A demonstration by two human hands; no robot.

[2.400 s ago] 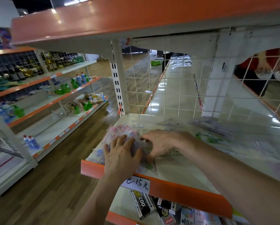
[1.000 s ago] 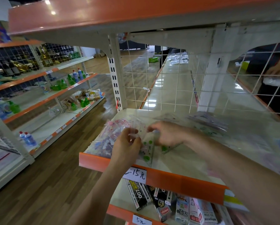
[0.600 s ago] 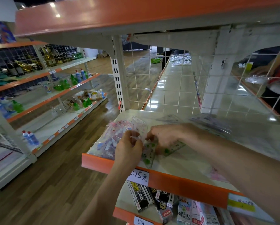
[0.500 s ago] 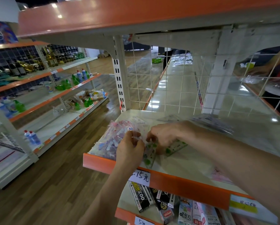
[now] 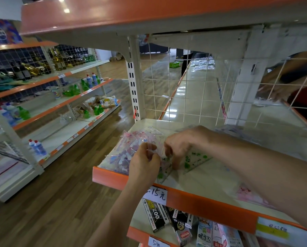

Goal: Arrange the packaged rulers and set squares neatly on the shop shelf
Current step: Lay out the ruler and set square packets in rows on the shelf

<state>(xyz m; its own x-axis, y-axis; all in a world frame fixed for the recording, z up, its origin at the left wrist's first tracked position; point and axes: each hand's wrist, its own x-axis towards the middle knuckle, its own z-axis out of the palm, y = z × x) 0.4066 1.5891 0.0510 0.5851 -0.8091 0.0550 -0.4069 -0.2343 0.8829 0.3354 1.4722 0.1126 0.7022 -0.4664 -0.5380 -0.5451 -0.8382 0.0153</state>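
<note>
Both hands are in at the front left corner of the shelf (image 5: 113,177). The left hand (image 5: 145,163) has its fingers curled, thumb and forefinger pinching the clear top edge of the green pack (image 5: 195,157). The right hand (image 5: 181,145) is curled too, fingertips pressing down and nipping the same wrapper just beside the left. That green pack lies flat on the shelf, fanning out under both hands. Just left of it, touching, sits a loose heap of pink packs (image 5: 127,152) at the corner. A handwritten price tag (image 5: 157,193) hangs on the orange lip, with boxes (image 5: 156,216) on the tier below.
</note>
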